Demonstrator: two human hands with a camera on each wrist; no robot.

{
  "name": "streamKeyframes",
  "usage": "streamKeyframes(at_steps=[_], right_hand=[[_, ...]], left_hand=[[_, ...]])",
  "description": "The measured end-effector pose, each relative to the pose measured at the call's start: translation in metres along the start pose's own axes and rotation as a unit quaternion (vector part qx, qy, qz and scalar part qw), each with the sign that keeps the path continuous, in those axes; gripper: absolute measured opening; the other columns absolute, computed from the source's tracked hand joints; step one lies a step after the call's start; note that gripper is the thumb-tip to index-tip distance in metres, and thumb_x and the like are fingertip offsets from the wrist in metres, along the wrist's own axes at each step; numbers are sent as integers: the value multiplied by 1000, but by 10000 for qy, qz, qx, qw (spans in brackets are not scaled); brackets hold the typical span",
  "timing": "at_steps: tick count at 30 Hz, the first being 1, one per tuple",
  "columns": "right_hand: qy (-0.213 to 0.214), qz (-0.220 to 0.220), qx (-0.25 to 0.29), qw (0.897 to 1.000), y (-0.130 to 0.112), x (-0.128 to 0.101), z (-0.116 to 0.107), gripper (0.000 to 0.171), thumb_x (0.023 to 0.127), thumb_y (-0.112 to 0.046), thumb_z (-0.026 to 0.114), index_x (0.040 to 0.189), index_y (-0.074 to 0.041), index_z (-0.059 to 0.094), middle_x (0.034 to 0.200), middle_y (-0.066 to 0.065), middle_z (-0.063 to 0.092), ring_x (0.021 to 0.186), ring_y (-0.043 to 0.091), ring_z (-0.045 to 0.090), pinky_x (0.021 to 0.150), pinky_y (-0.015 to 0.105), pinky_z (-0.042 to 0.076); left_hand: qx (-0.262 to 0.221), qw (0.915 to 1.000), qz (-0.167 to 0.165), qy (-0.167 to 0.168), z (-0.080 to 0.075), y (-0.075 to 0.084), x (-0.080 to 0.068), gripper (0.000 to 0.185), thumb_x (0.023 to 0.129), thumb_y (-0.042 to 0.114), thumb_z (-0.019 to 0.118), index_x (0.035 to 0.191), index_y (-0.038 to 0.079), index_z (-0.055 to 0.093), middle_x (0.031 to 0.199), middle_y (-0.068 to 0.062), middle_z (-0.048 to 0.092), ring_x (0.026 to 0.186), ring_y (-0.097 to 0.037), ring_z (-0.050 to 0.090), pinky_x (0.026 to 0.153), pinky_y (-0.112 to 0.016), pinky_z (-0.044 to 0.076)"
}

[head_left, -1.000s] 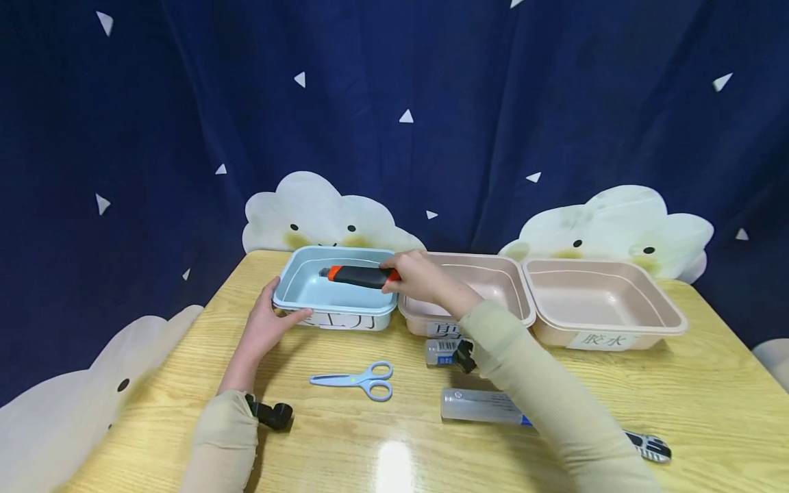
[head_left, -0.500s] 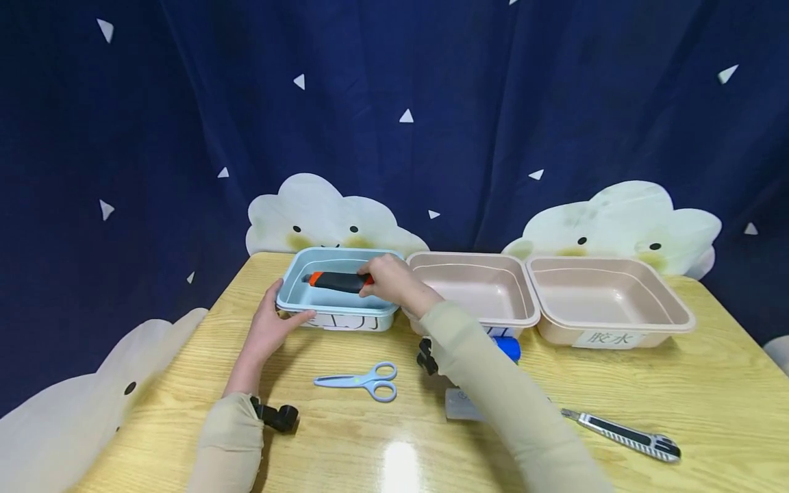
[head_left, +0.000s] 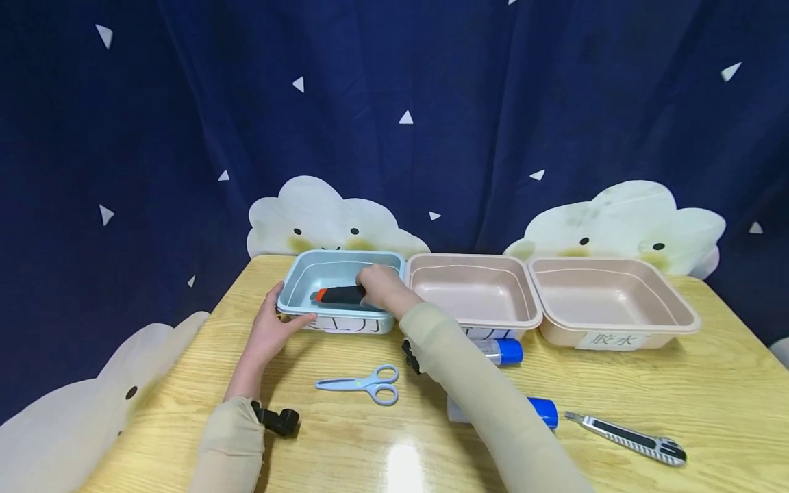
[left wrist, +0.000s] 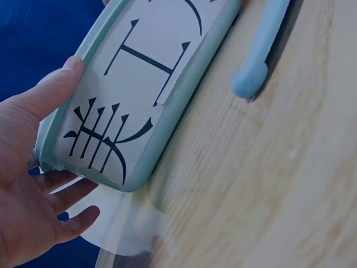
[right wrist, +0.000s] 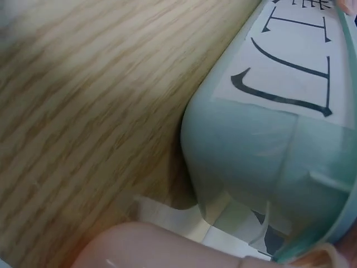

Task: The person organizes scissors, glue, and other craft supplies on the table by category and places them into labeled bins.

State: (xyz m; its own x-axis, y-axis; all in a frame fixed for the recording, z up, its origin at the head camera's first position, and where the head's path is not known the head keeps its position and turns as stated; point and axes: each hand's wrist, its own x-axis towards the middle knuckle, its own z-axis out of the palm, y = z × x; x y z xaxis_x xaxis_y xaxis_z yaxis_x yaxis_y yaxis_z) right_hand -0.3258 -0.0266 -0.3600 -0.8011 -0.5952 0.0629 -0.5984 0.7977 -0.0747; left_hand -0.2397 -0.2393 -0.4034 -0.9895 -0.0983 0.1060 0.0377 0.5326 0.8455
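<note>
A light blue tray (head_left: 296, 307) with a paper label (left wrist: 128, 106) stands at the back left of the wooden table. My left hand (head_left: 271, 329) holds its near left corner, thumb (left wrist: 53, 89) on the front rim. My right hand (head_left: 379, 287) reaches into the tray and grips a black and orange utility knife (head_left: 337, 296), which is low inside it. The right wrist view shows only the blue tray's outer wall (right wrist: 268, 145) and the table; that hand is out of its sight.
Two empty beige trays (head_left: 471, 291) (head_left: 610, 301) stand to the right of the blue one. On the table lie blue scissors (head_left: 360, 383), two glue sticks with blue caps (head_left: 504, 350) (head_left: 542, 412) and a grey utility knife (head_left: 625, 438).
My right hand has carried the black and orange knife leftward over the blue tray and lowered it inside. My left hand has stayed on the tray's corner.
</note>
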Motion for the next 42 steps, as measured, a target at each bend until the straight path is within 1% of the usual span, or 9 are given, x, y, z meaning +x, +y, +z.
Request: streamKeyframes(at_steps=[5, 8, 14, 19, 23, 27, 30, 36, 42], right_hand=[[-15, 321, -51, 9995, -1, 6, 2, 17, 71, -20, 77, 81, -10, 67, 85, 2, 66, 84, 19, 61, 75, 32, 48], [-19, 500, -124, 9987, -1, 9, 4, 18, 71, -20, 77, 82, -11, 67, 88, 3, 66, 86, 21, 61, 76, 33, 49], [-111, 733, -160, 9971, -1, 12, 8, 23, 71, -19, 77, 90, -9, 68, 97, 6, 66, 92, 22, 61, 80, 33, 50], [-144, 813, -229, 9963, -2, 13, 11, 23, 70, -13, 76, 91, -8, 67, 97, 6, 66, 87, 20, 61, 76, 32, 51], [-306, 871, -286, 9953, -1, 13, 13, 15, 74, -5, 68, 89, -7, 66, 97, 8, 66, 84, 20, 61, 72, 33, 52], [-345, 754, -382, 9958, -2, 13, 12, 12, 78, -1, 61, 88, -7, 66, 97, 9, 66, 84, 22, 62, 70, 34, 52], [-337, 620, -401, 9967, -2, 9, 7, 14, 79, -1, 61, 89, -9, 66, 96, 7, 66, 85, 20, 62, 72, 33, 51], [-234, 279, -339, 9988, 1, -4, -10, 23, 80, -2, 61, 99, -13, 68, 102, 3, 66, 94, 19, 61, 80, 31, 50], [-57, 59, 7, 10000, 11, -20, -22, 28, 82, -7, 63, 109, -12, 66, 108, 5, 65, 98, 20, 60, 83, 32, 48]], left_hand=[[11, 10000, -26, 46, 0, -1, 0, 101, 73, 39, 74, 146, 10, 11, 147, -16, 25, 133, -33, 26, 107, -48, 23], [31, 10000, -30, 54, 0, 0, 0, 101, 73, 40, 74, 146, 10, 11, 147, -17, 24, 133, -34, 26, 107, -49, 23], [12, 10000, -46, 46, 1, -1, 0, 101, 73, 41, 74, 146, 11, 11, 147, -16, 24, 133, -34, 26, 107, -49, 24], [-11, 10000, -60, 58, 2, -1, 0, 101, 73, 41, 74, 146, 11, 11, 147, -16, 24, 133, -34, 26, 107, -50, 24], [-4, 10000, -81, 37, 3, -2, 0, 102, 72, 42, 74, 146, 12, 12, 147, -16, 25, 133, -33, 25, 107, -49, 23], [-7, 10000, -48, 81, 2, -4, 1, 101, 72, 42, 74, 146, 12, 12, 147, -15, 25, 133, -33, 26, 107, -50, 24], [-50, 9999, -9, 90, 3, -5, 2, 101, 73, 41, 74, 146, 12, 11, 146, -15, 25, 132, -33, 27, 106, -50, 24], [-57, 9999, 34, 90, 3, -5, 3, 101, 73, 43, 73, 147, 12, 11, 146, -15, 26, 131, -33, 29, 106, -49, 26], [-52, 10000, 14, 73, 3, -6, 2, 101, 73, 42, 73, 147, 13, 11, 146, -15, 26, 131, -33, 29, 106, -50, 25]])
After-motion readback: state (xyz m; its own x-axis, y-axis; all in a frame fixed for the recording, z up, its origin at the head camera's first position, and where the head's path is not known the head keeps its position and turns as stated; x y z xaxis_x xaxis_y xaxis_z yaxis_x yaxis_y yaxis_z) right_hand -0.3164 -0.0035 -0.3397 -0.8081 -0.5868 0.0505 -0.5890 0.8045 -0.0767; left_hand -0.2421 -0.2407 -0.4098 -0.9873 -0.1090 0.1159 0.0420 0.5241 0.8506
